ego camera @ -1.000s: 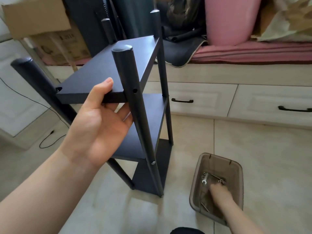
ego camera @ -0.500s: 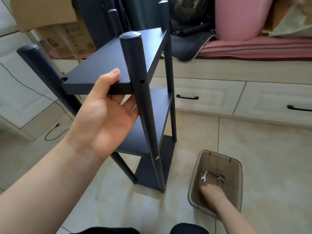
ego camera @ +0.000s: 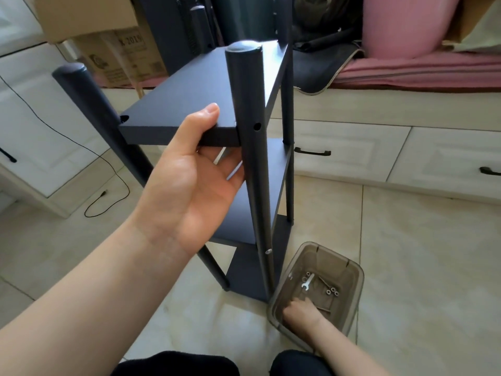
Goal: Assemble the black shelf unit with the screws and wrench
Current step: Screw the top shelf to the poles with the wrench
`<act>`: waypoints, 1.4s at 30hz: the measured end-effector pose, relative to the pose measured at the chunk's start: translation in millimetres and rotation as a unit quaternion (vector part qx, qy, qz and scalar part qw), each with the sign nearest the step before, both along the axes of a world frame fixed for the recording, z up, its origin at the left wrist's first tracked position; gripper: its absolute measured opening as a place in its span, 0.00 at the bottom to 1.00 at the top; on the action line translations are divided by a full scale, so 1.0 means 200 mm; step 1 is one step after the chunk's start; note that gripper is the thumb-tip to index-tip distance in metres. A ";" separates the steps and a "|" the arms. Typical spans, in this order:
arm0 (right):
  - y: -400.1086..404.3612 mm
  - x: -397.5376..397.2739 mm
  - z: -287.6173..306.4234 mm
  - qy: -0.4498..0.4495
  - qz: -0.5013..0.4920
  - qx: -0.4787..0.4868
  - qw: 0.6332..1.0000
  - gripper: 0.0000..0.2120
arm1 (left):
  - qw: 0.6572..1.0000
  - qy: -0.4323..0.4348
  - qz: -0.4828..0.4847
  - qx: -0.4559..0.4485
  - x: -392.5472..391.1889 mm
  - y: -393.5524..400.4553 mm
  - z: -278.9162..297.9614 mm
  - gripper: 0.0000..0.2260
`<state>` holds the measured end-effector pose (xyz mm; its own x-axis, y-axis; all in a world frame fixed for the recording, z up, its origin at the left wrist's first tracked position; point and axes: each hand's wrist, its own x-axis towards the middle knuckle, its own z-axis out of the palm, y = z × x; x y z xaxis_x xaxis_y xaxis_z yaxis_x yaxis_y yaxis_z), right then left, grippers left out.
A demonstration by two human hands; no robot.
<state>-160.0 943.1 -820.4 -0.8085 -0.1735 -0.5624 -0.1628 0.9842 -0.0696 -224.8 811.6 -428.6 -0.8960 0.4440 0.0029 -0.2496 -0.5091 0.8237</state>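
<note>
The black shelf unit [ego camera: 189, 96] stands on the tiled floor with three boards and round posts. My left hand [ego camera: 189, 172] grips the front edge of the top board, thumb on top, fingers underneath, right beside the near post [ego camera: 249, 147], which has an empty screw hole. A silver screw head [ego camera: 268, 251] sits lower on that post. My right hand [ego camera: 299, 312] reaches down into the brown plastic bin [ego camera: 355, 294]; its fingers are hidden, so I cannot tell what they hold. A small silver wrench [ego camera: 307, 282] and several nuts [ego camera: 332, 291] lie in the bin.
White drawers [ego camera: 352, 153] with black handles run along the back under a pink cushion [ego camera: 401, 25]. Cardboard boxes [ego camera: 108, 36] stand at the back left. A black cable [ego camera: 103, 196] trails on the floor at left. My knees are at the bottom edge.
The view has shifted closer to the shelf. My left hand keeps its hold on the top board. My right hand has slid toward the near left corner of the bin.
</note>
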 end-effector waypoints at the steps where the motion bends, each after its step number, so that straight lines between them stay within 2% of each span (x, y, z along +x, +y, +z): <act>1: 0.01 0.00 0.02 0.011 -0.001 -0.005 1.000 0.17 | 1.000 -0.003 -0.001 0.002 0.00 -0.01 0.00 0.07; 5: 0.06 0.03 0.17 0.061 -0.023 -0.035 0.997 0.15 | 1.000 -0.008 -0.019 0.001 0.04 -0.03 0.00 0.10; 8: 0.10 0.07 0.38 0.124 -0.106 -0.104 0.981 0.10 | 0.999 -0.014 -0.039 0.008 0.09 -0.06 0.00 0.08; 12: 0.12 0.13 0.76 0.215 -0.273 -0.255 0.902 0.01 | 0.998 -0.054 -0.040 0.018 0.15 -0.09 0.00 0.04; 15: 0.11 0.18 1.12 0.286 -0.335 -0.327 0.836 0.06 | 0.996 -0.071 -0.044 0.012 0.18 -0.09 0.03 0.05; 18: 0.05 0.23 1.50 0.328 -0.359 -0.421 0.766 0.06 | 0.995 -0.093 -0.026 0.004 0.18 -0.08 0.06 0.05; 21: -0.04 0.30 1.80 0.348 -0.351 -0.484 0.722 0.05 | 0.994 -0.108 -0.004 -0.006 0.18 -0.07 0.09 0.08; 25: -0.14 0.38 2.06 0.397 -0.355 -0.512 0.674 0.04 | 0.994 -0.110 -0.003 -0.007 0.19 -0.07 0.11 0.04; 29: -0.19 0.43 2.19 0.487 -0.329 -0.510 0.628 0.06 | 0.995 -0.101 -0.010 0.001 0.19 -0.09 0.10 0.03; 32: -0.23 0.47 2.18 0.508 -0.310 -0.517 0.615 0.06 | 0.996 -0.088 -0.029 0.000 0.18 -0.10 0.09 0.05; 40: -0.25 0.46 2.11 0.506 -0.288 -0.508 0.635 0.08 | 0.997 -0.069 -0.041 0.015 0.14 -0.12 0.05 0.04; 42: -0.25 0.46 2.10 0.501 -0.293 -0.517 0.629 0.09 | 0.997 -0.062 -0.049 0.022 0.14 -0.12 0.04 0.08</act>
<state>-68.9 893.4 -399.5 -0.7628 0.4650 0.4493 -0.2648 0.4093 -0.8731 -196.6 787.3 -419.9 -0.8431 0.5313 -0.0830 -0.3980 -0.5126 0.7608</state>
